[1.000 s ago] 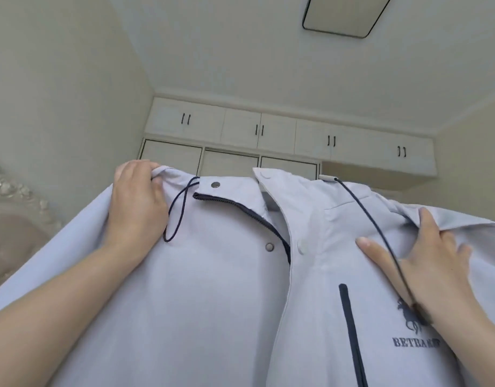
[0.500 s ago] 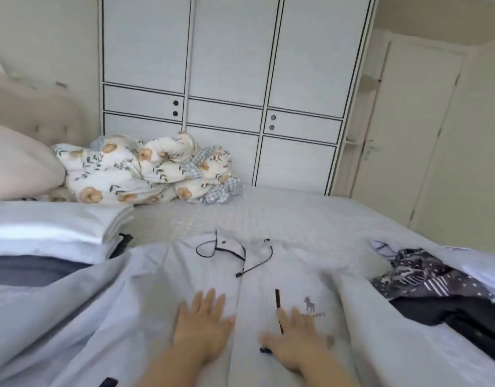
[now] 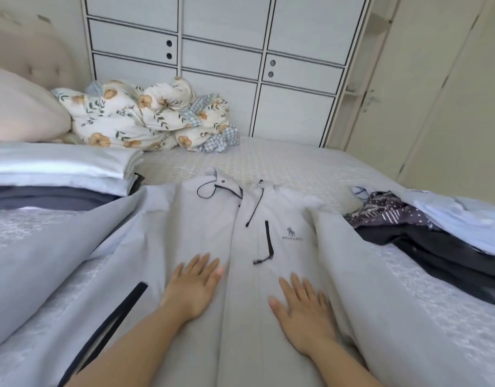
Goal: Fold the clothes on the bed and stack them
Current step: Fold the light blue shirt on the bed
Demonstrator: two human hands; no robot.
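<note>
The pale jacket, held up in the air a second ago, now lies front-up on the bed. Left hand and right hand press flat, fingers spread, smoothing it; sleeve folds likely come next.

Two bare forearms enter from the bottom edge of the frame, no sleeves visible on either. The left hand and right hand wear no rings, watch, gloves or bracelets; fingernails short and unpainted.
</note>
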